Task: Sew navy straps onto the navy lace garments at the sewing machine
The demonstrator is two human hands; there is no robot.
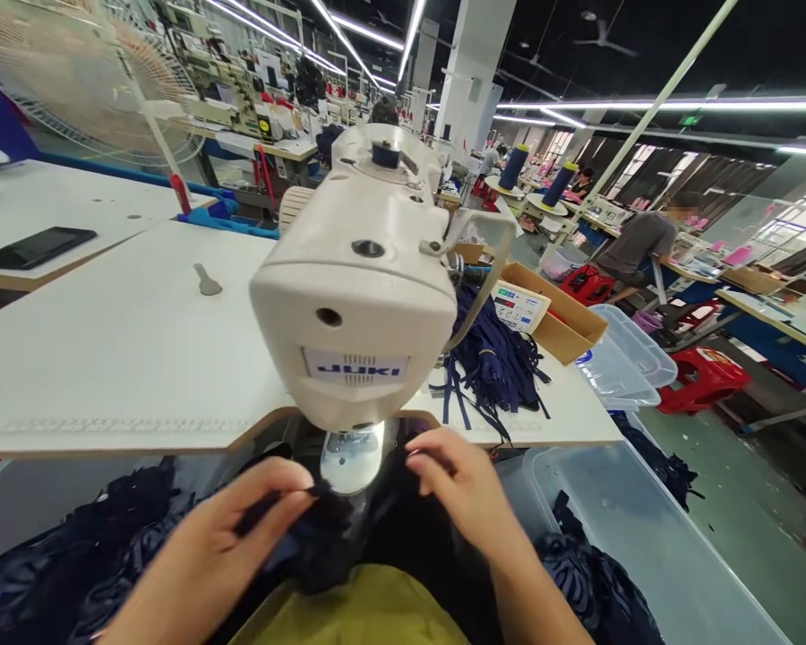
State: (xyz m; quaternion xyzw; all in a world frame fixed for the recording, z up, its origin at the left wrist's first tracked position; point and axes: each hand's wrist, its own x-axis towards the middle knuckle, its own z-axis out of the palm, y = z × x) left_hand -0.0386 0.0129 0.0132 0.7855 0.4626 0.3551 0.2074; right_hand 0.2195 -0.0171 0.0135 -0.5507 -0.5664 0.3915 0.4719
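A white JUKI sewing machine (355, 278) stands on the white table (127, 349) right in front of me. Dark navy fabric (336, 537) lies under its head by the metal needle plate (350, 459). My left hand (221, 546) pinches a dark strip of that fabric between thumb and fingers, just left of the plate. My right hand (460, 488) rests on the fabric to the right of the plate, fingers curled and pinching its edge. A yellow-green cloth (363, 614) covers my lap below.
Navy strips (493, 363) are heaped right of the machine beside a cardboard box (564, 313) and a control panel (518, 307). Clear plastic bins (645, 537) stand at right. More navy fabric (73, 555) lies at left. A fan (73, 81) and a seated person (638, 242) are behind.
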